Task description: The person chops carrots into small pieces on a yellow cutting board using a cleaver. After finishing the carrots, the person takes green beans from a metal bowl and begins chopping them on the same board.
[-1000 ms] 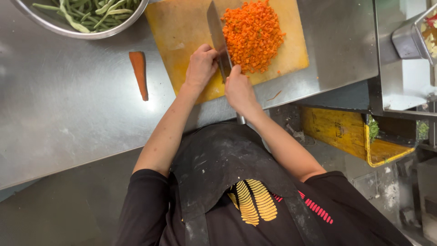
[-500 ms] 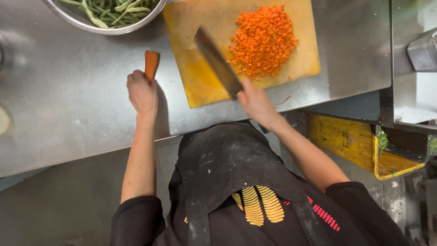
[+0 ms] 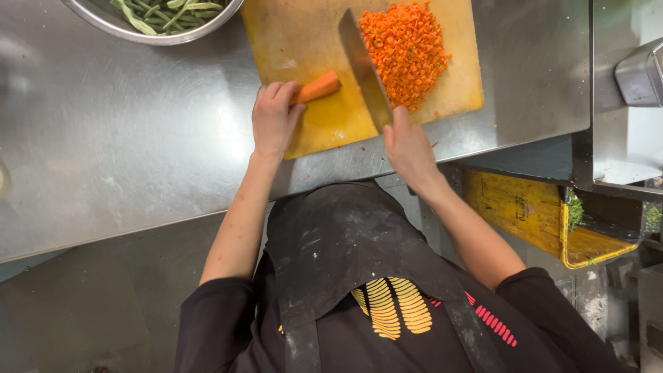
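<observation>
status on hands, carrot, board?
Left hand shut on whole carrot, laid on cutting board. Right hand shut on cleaver, blade beside diced carrot pile. Nothing between blade and carrot.

Both forearms reach forward; left hand (image 3: 274,117) fingers curled closed, right hand (image 3: 407,146) clenched (knuckles up).

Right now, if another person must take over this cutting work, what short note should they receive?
Left hand: holds the whole carrot piece by one end, lying on the yellow cutting board.
Right hand: grips the cleaver; the blade lies over the board between the carrot and the pile.
Done: a pile of diced carrot sits on the board's right part.
Left: this carrot piece is not yet cut.
Nearby: a metal bowl of green beans stands on the steel table, beyond the board's left corner.
</observation>
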